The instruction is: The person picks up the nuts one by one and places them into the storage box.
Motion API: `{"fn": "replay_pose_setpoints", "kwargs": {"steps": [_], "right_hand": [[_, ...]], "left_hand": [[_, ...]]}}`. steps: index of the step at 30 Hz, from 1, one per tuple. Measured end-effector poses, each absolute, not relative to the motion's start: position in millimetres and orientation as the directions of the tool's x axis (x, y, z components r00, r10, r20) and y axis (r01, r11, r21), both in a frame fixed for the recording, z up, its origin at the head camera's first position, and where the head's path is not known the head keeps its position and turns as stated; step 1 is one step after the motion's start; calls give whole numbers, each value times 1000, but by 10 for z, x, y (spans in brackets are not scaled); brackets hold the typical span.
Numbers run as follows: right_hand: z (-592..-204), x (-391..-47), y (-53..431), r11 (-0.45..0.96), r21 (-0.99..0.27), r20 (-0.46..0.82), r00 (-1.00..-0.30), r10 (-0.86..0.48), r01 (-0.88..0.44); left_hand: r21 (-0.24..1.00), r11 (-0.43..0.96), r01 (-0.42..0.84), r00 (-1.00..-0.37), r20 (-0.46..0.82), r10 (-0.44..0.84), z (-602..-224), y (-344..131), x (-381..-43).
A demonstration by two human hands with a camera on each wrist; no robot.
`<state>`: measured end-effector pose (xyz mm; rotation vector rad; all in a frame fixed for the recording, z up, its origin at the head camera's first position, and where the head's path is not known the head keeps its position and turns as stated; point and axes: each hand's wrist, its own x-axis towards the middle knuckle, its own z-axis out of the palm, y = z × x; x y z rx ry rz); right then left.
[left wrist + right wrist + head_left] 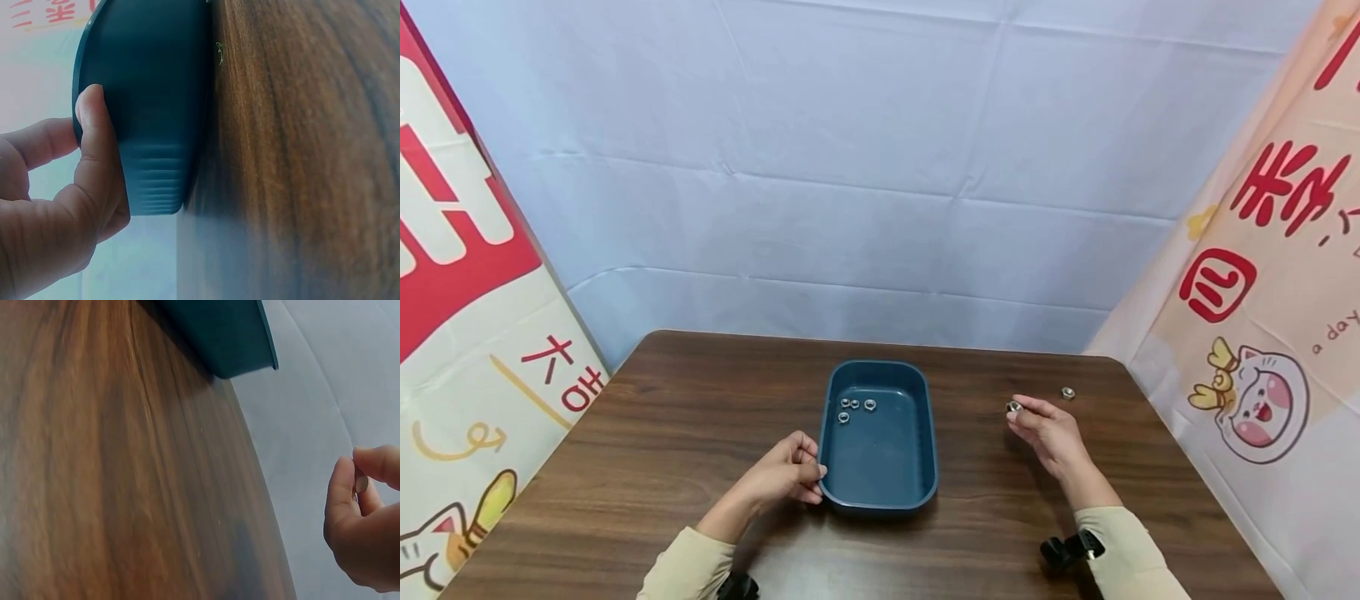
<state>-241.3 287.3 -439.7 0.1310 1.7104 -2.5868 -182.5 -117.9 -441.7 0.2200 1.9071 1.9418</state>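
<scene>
A dark teal rectangular tray stands on the wooden table, with several small metal nuts lying toward its far left part. My left hand pinches the tray's left rim near the front corner; in the left wrist view the thumb and fingers grip the rim of the tray wall. To the right of the tray, my right hand holds one metal nut between thumb and fingertips, above the table. In the right wrist view the nut is mostly covered by the fingers.
Another metal nut lies on the table just beyond the right hand. A pale cloth hangs behind the table's far edge, with printed cloths at both sides. A black wrist device sits at the right sleeve.
</scene>
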Motion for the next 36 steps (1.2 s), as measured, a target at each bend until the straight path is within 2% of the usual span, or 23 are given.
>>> {"fn": "replay_pose_setpoints", "kwargs": {"steps": [9,22,36], "right_hand": [[-4357,-2387,2671,-346,-936,-59,-998,-24,64],[-4304,-2401,2389,-230,-973,-19,-1000,-4,19],[-4174,-2527,2093,-145,-988,-44,-993,-109,59]], "left_hand": [[984,12,-180,-903,-170,395,-4436,-1181,-1849],[984,-6,-180,-903,-162,398,-4463,-1183,-1849],[983,-4,-182,-902,-165,400,-4467,-1192,-1860]]}}
